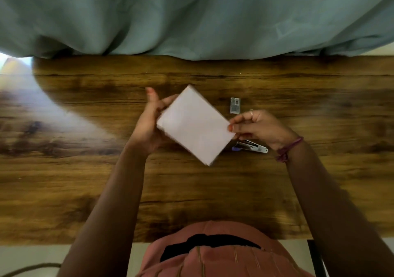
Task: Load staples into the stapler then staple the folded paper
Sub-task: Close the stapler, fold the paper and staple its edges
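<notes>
Two hands held one folded paper above the table: left hand gripping, right hand pinching; one stapler, one staple box lay nearby.

The table was dark, streaky wood grain, with a pale patch of light across it beyond and outward of the left hand. A small staple box lay flat on it just beyond the right hand. A metal stapler lay on it directly under that hand, partly hidden. A grey-green cloth hung along the table's far edge, well beyond both hands.
</notes>
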Tool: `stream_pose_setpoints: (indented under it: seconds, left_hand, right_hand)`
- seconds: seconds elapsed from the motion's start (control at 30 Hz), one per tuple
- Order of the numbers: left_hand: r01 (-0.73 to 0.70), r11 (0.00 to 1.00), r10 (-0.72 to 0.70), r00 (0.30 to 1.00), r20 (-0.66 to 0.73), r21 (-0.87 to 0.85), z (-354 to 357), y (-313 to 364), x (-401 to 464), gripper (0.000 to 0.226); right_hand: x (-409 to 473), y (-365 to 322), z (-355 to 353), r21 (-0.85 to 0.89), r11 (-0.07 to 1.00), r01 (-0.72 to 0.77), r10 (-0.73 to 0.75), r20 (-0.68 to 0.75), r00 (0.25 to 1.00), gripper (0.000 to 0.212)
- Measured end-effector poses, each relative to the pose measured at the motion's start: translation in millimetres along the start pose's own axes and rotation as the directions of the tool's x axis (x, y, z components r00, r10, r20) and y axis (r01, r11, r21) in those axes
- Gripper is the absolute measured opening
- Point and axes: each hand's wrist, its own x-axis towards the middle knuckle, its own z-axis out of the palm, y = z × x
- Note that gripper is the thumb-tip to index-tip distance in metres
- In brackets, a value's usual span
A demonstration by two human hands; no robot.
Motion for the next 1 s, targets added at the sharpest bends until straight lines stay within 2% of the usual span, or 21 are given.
stream_pose_setpoints:
  seconds: [0.03, 0.07, 0.1, 0.17, 0.23, 0.27, 0.33, 0.43, 0.57, 0.6, 0.67, 0.7, 0.77, 0.83, 0.87, 0.9, 1.0]
  left_hand:
    - [0.004, 0.978, -0.015, 0.998, -0.053, -0.209, -3.3, -7.0, 0.5, 0.079]
    - [0.008, 0.942, -0.047, 0.993, -0.108, -0.335, -5.4, -15.3, 0.8, 0.082]
    - [0.03, 0.92, -0.093, 0.985, -0.142, -0.391, -5.2, -24.0, 0.2, 0.084]
    - [0.135, 0.915, -0.195, 0.973, -0.125, -0.381, 4.0, -42.9, -2.2, 0.089]
    - [0.225, 0.93, -0.25, 0.967, -0.052, -0.29, 22.1, -58.2, -6.8, 0.089]
    - [0.232, 0.941, -0.247, 0.969, -0.03, -0.248, 32.2, -63.2, -9.0, 0.083]
    - [0.189, 0.957, -0.202, 0.978, -0.041, -0.221, 50.0, -70.2, -11.6, 0.054]
    - [0.119, 0.952, -0.18, 0.962, -0.205, -0.281, 60.9, -74.5, -13.0, 0.016]
    - [0.08, 0.96, -0.169, 0.93, -0.326, -0.27, 60.8, -74.2, -13.8, 0.015]
    - [0.073, 0.962, -0.165, 0.923, -0.349, -0.262, 60.9, -73.9, -14.1, 0.015]
    - [0.065, 0.965, -0.161, 0.91, -0.382, -0.253, 60.6, -72.5, -14.7, 0.012]
    - [0.064, 0.967, -0.16, 0.905, -0.395, -0.246, 60.1, -71.5, -14.9, 0.011]
    - [0.064, 0.969, -0.161, 0.896, -0.413, -0.239, 57.6, -69.4, -15.3, 0.011]
    - [0.05, 0.969, -0.152, 0.895, -0.419, -0.243, 54.5, -68.3, -16.2, 0.012]
    - [0.042, 0.967, -0.147, 0.896, -0.418, -0.251, 53.3, -67.8, -16.8, 0.012]
    - [0.038, 0.965, -0.147, 0.897, -0.416, -0.26, 52.5, -67.3, -17.2, 0.012]
    - [0.036, 0.956, -0.156, 0.901, -0.404, -0.29, 52.9, -66.8, -17.3, 0.017]
  right_hand:
    - [0.2, 1.4, 1.1, 0.133, 0.991, -0.006, 0.013, -0.056, 0.998, 0.023]
    - [0.9, 3.4, 4.0, 0.258, 0.966, -0.01, 0.04, -0.111, 0.993, 0.022]
    - [1.9, 6.2, 9.2, 0.367, 0.93, -0.014, 0.074, -0.15, 0.986, 0.02]
    - [3.9, 11.8, 23.7, 0.53, 0.848, -0.024, 0.133, -0.17, 0.976, 0.015]
    - [5.0, 15.4, 39.5, 0.612, 0.79, -0.031, 0.161, -0.16, 0.974, 0.013]
    - [5.4, 16.3, 46.4, 0.63, 0.776, -0.031, 0.167, -0.158, 0.973, 0.013]
    - [5.8, 18.1, 57.7, 0.654, 0.756, -0.032, 0.179, -0.159, 0.971, 0.016]
    - [5.8, 21.0, 64.7, 0.625, 0.779, -0.044, 0.197, -0.178, 0.964, 0.024]
    - [1.4, 22.0, 64.6, 0.427, 0.9, -0.083, 0.18, -0.191, 0.965, 0.019]
    - [-0.6, 22.8, 62.1, 0.334, 0.939, -0.081, 0.158, -0.21, 0.965, 0.018]
    - [-6.2, 26.8, 51.4, 0.003, 1.0, -0.026, 0.026, -0.271, 0.962, 0.016]
    - [-9.7, 28.6, 43.0, -0.213, 0.977, 0.018, -0.082, -0.295, 0.952, 0.016]
    - [-16.4, 33.5, 21.1, -0.615, 0.788, 0.026, -0.243, -0.273, 0.931, 0.028]
    - [-21.6, 41.7, -0.7, -0.865, 0.496, -0.077, -0.216, -0.209, 0.954, 0.051]
    - [-23.6, 46.4, -8.3, -0.916, 0.382, -0.123, -0.16, -0.196, 0.967, 0.06]
    - [-24.4, 51.1, -13.1, -0.925, 0.35, -0.149, -0.112, -0.199, 0.974, 0.065]
    - [-23.7, 60.5, -14.0, -0.86, 0.496, -0.119, -0.116, -0.201, 0.973, 0.056]
